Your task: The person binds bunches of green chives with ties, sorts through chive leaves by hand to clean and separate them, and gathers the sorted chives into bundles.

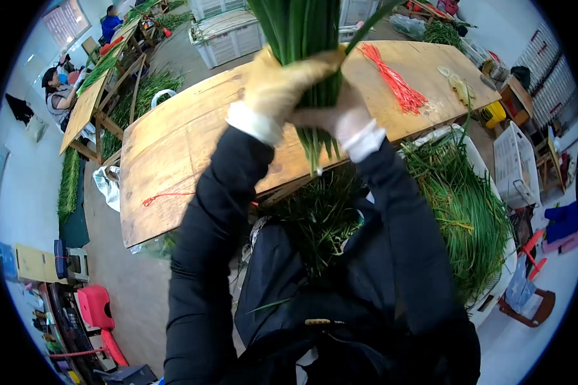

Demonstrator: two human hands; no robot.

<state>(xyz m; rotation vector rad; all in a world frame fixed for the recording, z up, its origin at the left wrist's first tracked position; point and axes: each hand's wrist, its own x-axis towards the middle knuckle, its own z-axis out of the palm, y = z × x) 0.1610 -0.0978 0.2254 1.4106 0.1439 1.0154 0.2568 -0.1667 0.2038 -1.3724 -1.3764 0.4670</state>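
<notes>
"Bundle of leaves (305, 29): where is it?"

"Gripped by both hands above the near side of the worktop (173, 141). Its long axis runs up the view, stalk ends at the bottom, tops cut off by the frame."

"And the fingers?"

"Left hand (279, 83) clamped around it from the left; right hand (340, 112) just below, blurred, though its fingers look wrapped around the stalks too."

"Which hand is nearer the red ties (395, 80)?"

"The right. They lie on the worktop, off to its right, touching neither hand."
</notes>
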